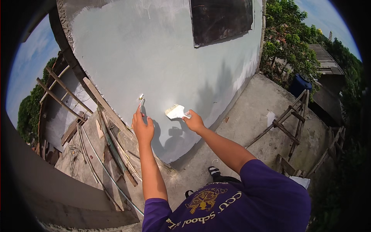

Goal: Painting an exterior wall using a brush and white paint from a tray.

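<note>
My right hand (194, 120) grips the handle of a wide flat paintbrush (176, 112), white on its body with pale bristles pointing left. The brush is close to a pale grey-green painted wall (162, 69); whether the bristles touch it I cannot tell. My left hand (143, 127) is raised near the wall, thumb apart from the fingers. At its fingertips a small, thin, curved whitish piece (141, 98) shows against the wall. Whether the fingers hold that piece or only touch it is unclear. Shadows of my head and arms fall on the paint.
A dark panel (221, 21) is set in the upper wall. Poles and bamboo (111, 142) lie on the left, beside a wooden plank (101, 101) along the wall's edge. On the concrete floor (232, 127) at right stands a wooden trestle (292, 121), near a blue barrel (300, 84).
</note>
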### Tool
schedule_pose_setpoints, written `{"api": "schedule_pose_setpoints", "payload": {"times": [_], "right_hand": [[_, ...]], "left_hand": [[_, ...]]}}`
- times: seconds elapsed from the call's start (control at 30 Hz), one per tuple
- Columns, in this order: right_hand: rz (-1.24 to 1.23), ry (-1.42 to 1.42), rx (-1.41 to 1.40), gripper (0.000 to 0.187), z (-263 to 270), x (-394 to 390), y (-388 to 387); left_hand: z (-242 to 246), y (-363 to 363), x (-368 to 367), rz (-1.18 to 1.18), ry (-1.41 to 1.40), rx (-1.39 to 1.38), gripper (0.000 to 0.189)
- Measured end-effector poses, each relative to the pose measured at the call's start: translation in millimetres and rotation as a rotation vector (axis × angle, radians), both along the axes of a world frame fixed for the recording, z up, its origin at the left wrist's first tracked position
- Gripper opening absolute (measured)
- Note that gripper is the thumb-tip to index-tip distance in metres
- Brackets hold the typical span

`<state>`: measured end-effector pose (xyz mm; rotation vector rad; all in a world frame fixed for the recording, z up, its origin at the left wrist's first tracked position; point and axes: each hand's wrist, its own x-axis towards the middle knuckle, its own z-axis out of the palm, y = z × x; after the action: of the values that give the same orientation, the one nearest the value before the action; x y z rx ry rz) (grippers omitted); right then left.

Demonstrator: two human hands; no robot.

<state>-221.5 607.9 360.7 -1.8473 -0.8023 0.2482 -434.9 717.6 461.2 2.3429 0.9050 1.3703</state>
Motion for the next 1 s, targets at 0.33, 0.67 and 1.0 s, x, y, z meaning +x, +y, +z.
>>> {"api": "schedule_pose_setpoints", "payload": {"times": [0.33, 0.67, 1.0], "right_hand": [[0.03, 0.198, 0.089, 0.033, 182.6, 80.5, 2.8], [0.259, 0.187, 0.629, 0.019, 378.6, 120.3, 5.4], [0.136, 0.203, 0.341, 0.022, 213.3, 158.0, 5.5]], "left_hand": [[-4.3, 0.4, -4.5, -0.001, 0.001, 0.007, 0.07], [-0.4, -8.2, -2.4, 0.037, -0.009, 0.022, 0.07], [-0.9, -11.8, 2.8, 0.076, 0.001, 0.044, 0.071]]}}
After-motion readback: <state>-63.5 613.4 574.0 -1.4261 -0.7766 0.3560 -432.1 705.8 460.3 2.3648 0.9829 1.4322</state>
